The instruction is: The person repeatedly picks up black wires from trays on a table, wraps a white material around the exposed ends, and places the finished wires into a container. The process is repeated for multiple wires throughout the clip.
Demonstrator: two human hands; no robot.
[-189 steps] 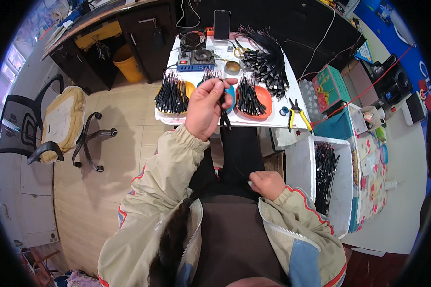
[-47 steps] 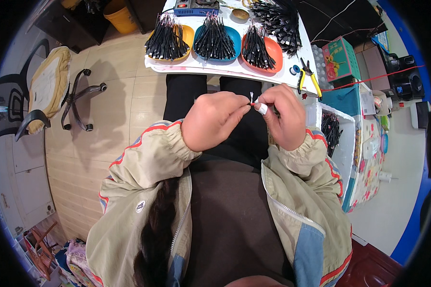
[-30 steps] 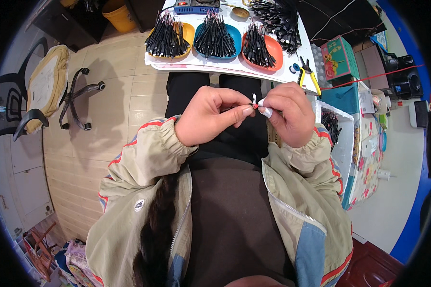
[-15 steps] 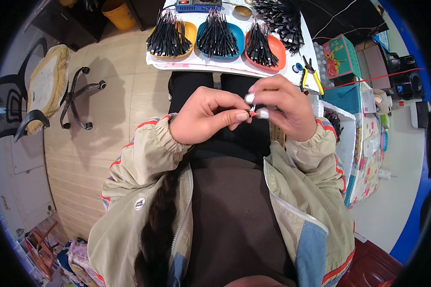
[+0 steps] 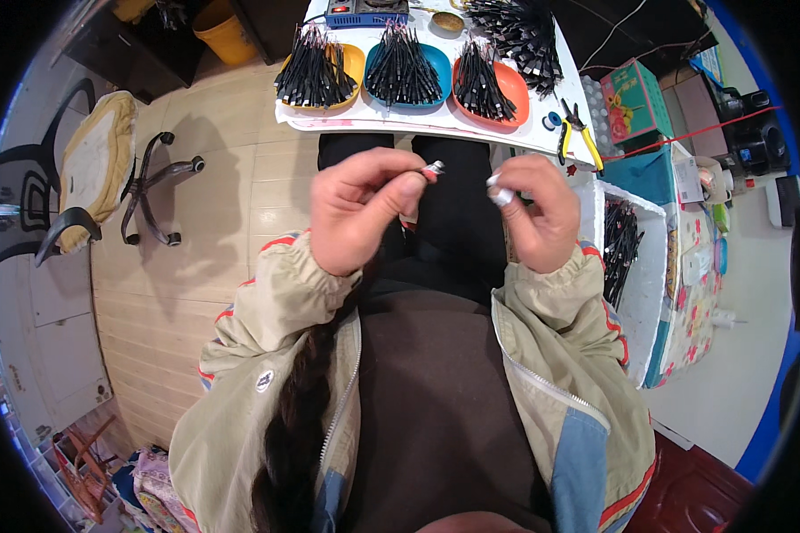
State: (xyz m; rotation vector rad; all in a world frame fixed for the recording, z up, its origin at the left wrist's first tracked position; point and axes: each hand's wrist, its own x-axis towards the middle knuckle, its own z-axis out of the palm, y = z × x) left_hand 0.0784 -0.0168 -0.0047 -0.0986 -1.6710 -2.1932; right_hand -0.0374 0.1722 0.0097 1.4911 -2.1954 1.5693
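My left hand is closed, pinching a small cable end with red and silvery parts between thumb and forefinger. Most of that piece is hidden in the fingers. Apart from it, to the right, my right hand has its thumb and forefinger pressed together. White wrapping covers both those fingertips, and whatever lies between them is too small to make out. Both hands hover above my lap, short of the table's near edge.
On the white table, yellow, blue and orange trays hold bundled black cables. More cables lie behind. Yellow-handled pliers rest at the right. A white foam box of cables stands beside my right arm.
My hands have come apart, the left shifting slightly left and the right to the right and down. The small cable end stays in my left hand, its tip now exposed.
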